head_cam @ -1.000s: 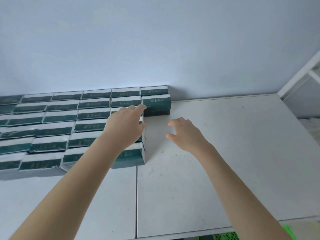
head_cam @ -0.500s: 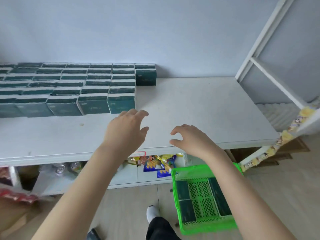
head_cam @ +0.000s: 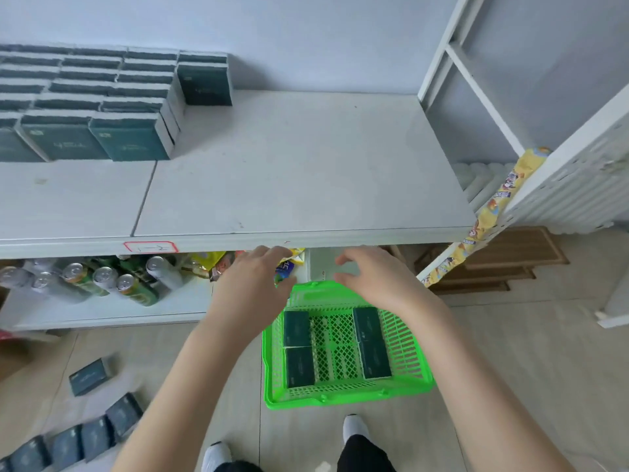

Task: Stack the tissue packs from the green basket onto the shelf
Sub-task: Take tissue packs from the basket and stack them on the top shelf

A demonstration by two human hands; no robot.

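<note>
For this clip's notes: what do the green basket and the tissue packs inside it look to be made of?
Green basket: apparently moulded plastic, glossy, judging by its bright uniform colour and lattice of holes. Tissue packs: probably soft plastic-film wrapping, dark green with a faint sheen; the blur leaves this open.

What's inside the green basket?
The green basket holds dark green tissue packs: two on its left, at least two on its right. The right hand hides its far corner.

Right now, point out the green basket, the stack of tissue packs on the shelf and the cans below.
green basket (head_cam: pixel 343 398), head view, near rim.
stack of tissue packs (head_cam: pixel 132 139), head view, front pack's face.
cans (head_cam: pixel 102 275), head view, one can's top.
</note>
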